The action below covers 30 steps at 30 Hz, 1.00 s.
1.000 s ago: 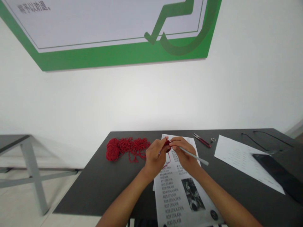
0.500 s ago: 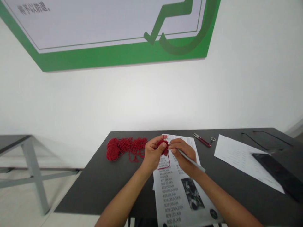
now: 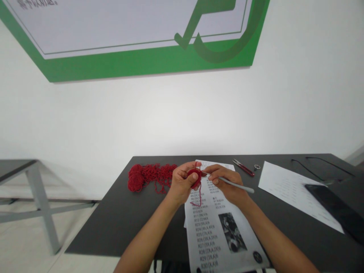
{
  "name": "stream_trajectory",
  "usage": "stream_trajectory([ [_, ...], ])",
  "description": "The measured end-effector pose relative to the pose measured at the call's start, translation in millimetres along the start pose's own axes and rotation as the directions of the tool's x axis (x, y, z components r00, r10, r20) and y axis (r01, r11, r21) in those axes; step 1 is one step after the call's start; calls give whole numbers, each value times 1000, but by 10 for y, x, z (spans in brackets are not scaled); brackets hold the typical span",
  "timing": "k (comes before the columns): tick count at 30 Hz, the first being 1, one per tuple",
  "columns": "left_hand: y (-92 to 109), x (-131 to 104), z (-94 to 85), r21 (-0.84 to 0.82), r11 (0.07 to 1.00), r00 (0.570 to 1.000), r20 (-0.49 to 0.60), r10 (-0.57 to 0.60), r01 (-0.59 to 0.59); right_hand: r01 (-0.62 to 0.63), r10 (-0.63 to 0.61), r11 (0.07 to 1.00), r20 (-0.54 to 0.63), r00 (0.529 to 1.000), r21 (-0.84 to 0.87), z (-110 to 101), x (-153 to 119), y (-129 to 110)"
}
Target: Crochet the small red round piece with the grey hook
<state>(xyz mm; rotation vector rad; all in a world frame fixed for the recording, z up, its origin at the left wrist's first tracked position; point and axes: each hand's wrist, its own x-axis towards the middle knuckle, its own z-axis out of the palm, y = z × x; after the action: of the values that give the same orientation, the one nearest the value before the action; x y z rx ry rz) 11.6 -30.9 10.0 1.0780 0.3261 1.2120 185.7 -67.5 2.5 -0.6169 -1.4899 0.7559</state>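
Observation:
Between the thumb and fingers of my left hand [image 3: 182,182] is a small round red crochet piece [image 3: 194,179], with a strand of yarn over a raised finger and a loose tail hanging below. My right hand [image 3: 224,181] grips a grey-handled crochet hook [image 3: 237,185], its thin metal tip touching the piece's right edge. Left of my hands, a red yarn ball [image 3: 136,178] and loose curly red yarn [image 3: 157,175] lie on the dark table. Under my hands is a printed pattern sheet [image 3: 209,239] with rows of text and a photo.
Red-handled snips [image 3: 243,167] and a small ring [image 3: 257,167] lie behind my right hand. Farther right are a second paper [image 3: 292,193], a black phone [image 3: 332,204] and eyeglasses [image 3: 330,178]. Another table [image 3: 17,168] stands at the far left. A green-bordered sign [image 3: 142,66] hangs on the wall.
The hook has swung to a flatter angle, its handle end shifting right and up. My right hand has turned and moved slightly right. The red piece faces the camera more, and its yarn tail hangs differently.

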Motion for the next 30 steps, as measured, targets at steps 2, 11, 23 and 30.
stream_trajectory([
  [2, 18, -2, -3, -20, 1000, 1000, 15, -17, 17, -12, 12, 1000, -3, 1000, -8, 4, -8, -7],
  [11, 11, 7, -41, -119, 989, 996, 5, -89, 89, -133, 142, 981, -52, 988, 142, 85, -50, -15],
  [23, -52, -19, 17, -145, 981, 990, -31, -134, 129, -246, 348, 792, -83, 934, 558, 292, -33, 121],
  [30, -108, -46, 66, 718, 654, 906, -77, 415, -239, -149, 329, 810, -229, 916, 568, 362, -50, 290],
])
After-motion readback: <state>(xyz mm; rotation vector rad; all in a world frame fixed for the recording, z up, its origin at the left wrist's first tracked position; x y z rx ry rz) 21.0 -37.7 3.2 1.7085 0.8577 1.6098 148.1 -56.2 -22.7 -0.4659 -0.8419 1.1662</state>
